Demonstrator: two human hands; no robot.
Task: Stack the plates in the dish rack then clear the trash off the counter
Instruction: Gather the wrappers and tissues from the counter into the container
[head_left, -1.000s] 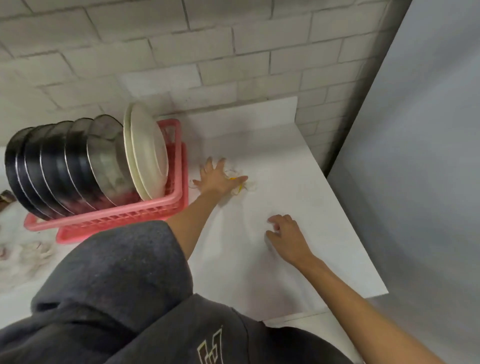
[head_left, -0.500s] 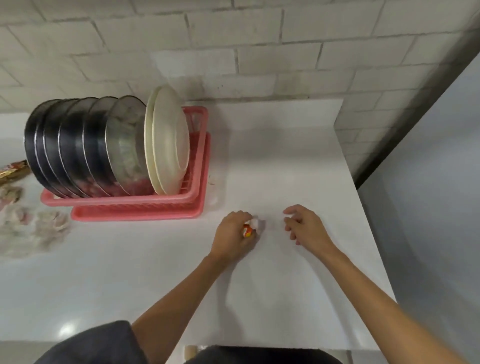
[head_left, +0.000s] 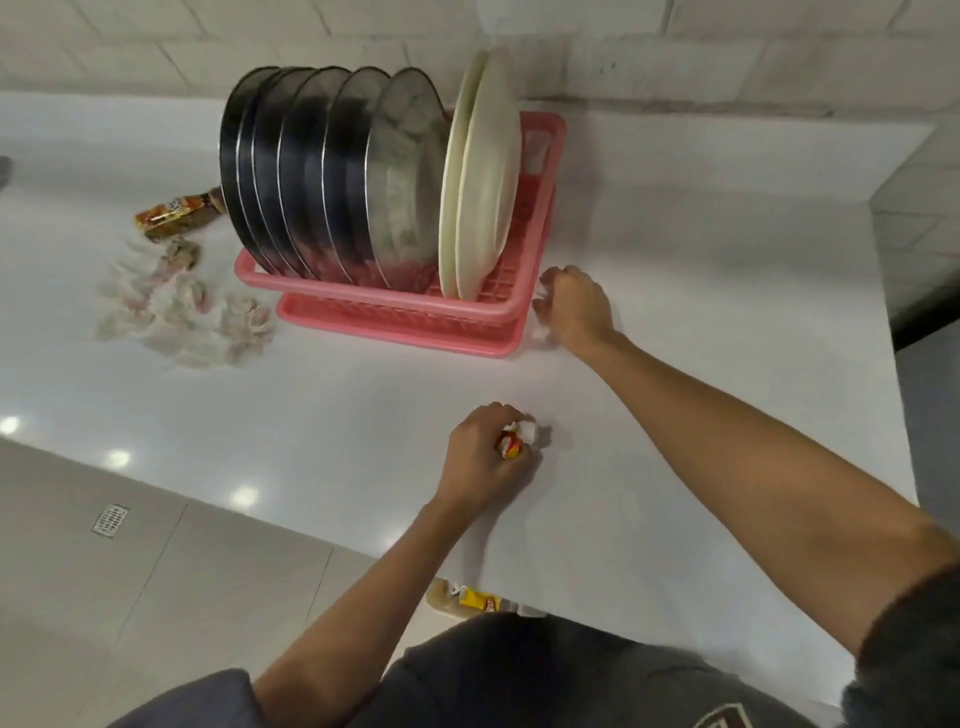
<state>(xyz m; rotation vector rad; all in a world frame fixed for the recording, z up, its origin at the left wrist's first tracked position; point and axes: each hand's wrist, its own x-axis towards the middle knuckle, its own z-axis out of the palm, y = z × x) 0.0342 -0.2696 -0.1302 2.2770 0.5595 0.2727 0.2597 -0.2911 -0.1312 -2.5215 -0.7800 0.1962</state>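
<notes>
1. While my left hand (head_left: 488, 457) sits low on the white counter (head_left: 701, 291), its fingers are curled tight round a crumpled white wrapper with red and yellow print (head_left: 519, 441). Firm grip there, with the wrapper poking out on the thumb side.
2. Over to my right hand (head_left: 576, 306): it's out ahead, just beside the front right corner of the pink plastic dish rack (head_left: 363, 301). Its fingers curl down onto a small pale scrap (head_left: 543, 332). That scrap is blurred, and only bits of it peek out round my fingers.
3. Up in the rack, five dark round metal plates (head_left: 311, 171) stand on edge in a row. Two cream round plates (head_left: 485, 171) stand against them at the right end.
4. Left of the rack, a heap of crumpled clear plastic wrappers (head_left: 182, 317) lies on the counter. A brown and orange packet (head_left: 174, 215) lies behind it, close to the leftmost dark plate.
5. Down by the counter's near edge, close to my body, there's a clear packet with a yellow label (head_left: 478, 600). I can't tell whether it's on the counter or below it.
6. Far left, a metal drain grate (head_left: 110, 519) shows in the grey tiled floor.
</notes>
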